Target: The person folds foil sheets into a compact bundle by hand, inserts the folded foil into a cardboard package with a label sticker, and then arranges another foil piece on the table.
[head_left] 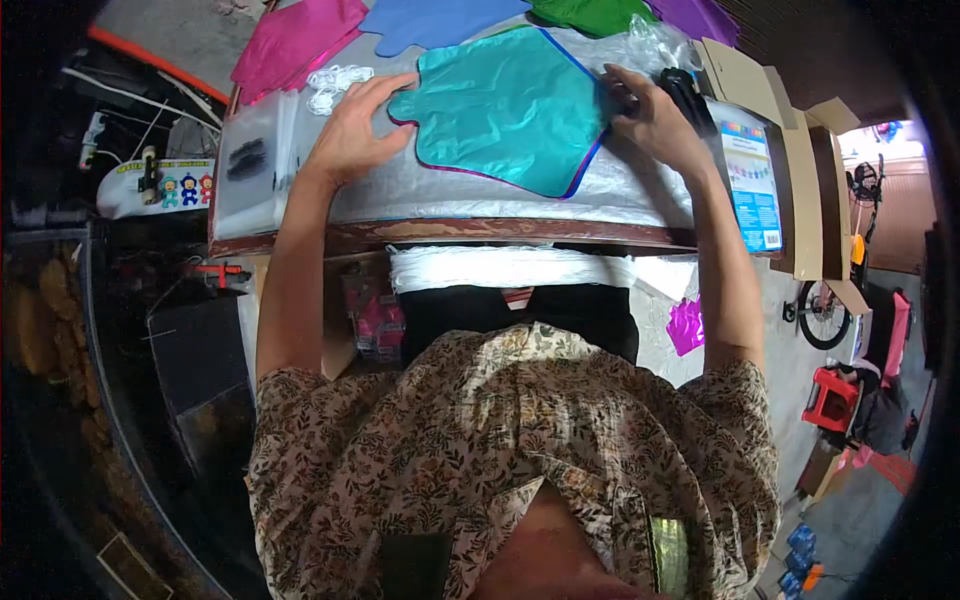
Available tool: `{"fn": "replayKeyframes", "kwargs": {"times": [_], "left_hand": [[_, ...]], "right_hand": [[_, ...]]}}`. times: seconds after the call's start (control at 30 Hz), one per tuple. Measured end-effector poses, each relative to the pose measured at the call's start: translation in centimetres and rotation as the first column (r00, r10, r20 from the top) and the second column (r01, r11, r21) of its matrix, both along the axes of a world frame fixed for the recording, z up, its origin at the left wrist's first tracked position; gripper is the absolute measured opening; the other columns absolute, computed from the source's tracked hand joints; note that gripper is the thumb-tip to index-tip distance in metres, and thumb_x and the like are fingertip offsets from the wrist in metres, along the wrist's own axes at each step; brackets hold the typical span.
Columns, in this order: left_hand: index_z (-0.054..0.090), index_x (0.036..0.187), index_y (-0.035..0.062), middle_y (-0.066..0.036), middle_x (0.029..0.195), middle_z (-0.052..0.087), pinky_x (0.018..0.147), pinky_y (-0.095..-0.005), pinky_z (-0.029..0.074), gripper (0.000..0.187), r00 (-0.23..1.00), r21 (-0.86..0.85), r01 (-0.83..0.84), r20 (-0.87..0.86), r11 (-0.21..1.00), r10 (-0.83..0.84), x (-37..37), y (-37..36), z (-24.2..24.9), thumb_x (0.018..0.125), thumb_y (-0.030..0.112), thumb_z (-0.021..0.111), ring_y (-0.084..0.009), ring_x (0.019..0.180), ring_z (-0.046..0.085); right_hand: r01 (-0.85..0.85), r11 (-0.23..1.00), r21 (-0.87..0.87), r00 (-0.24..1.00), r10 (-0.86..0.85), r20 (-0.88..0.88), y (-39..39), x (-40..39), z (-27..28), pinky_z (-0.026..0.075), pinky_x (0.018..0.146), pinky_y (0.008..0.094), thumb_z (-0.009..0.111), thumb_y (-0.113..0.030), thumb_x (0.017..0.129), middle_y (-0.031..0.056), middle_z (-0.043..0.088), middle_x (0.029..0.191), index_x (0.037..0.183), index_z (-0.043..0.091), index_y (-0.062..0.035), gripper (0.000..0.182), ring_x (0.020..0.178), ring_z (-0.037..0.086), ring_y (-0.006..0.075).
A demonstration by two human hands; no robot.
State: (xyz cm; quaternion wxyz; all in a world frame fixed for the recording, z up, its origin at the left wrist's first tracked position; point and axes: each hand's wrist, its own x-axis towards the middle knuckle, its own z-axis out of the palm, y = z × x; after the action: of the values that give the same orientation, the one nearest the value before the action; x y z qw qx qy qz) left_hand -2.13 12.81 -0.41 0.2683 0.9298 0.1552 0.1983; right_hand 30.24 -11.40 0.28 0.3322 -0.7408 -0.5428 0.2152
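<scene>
A flat teal foil balloon [510,115], seemingly a stack with blue and magenta edges showing beneath, lies on the plastic-covered table. At its narrow left end is my left hand [362,130], thumb and fingers spread around the small tab and touching the foil's edges. My right hand [650,115] rests by the right corner of the foil, its fingers apart and bent; shadow hides part of the fingertips. Just beyond that hand sits a black object [684,98] whose kind I cannot make out.
Pink [300,45], blue [440,20] and green foil pieces [585,14] lie along the far side. White string bundles [338,85] sit near my left hand. A printed package [752,185] and open cardboard boxes [800,190] stand at the right. The table's front edge [460,232] is near me.
</scene>
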Motion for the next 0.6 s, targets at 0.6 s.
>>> {"fn": "replayKeyframes", "kwargs": {"times": [0.6], "left_hand": [[0.059, 0.127, 0.0064, -0.011, 0.129, 0.056, 0.107, -0.0406, 0.039, 0.046, 1.0, 0.151, 0.005, 0.025, 0.988, -0.009, 0.7, 0.9, -1.2, 0.082, 0.014, 0.068, -0.0299, 0.123, 0.051]], "right_hand": [[-0.007, 1.0, 0.012, 0.966, 0.004, 0.258, -0.4, -0.4, 0.4, 0.045, 0.104, 0.0368, 0.067, 0.001, 0.074, 0.018, 0.058, 0.132, 0.141, 0.047, -0.0006, 0.07, 0.121, 0.058, 0.0289]]}}
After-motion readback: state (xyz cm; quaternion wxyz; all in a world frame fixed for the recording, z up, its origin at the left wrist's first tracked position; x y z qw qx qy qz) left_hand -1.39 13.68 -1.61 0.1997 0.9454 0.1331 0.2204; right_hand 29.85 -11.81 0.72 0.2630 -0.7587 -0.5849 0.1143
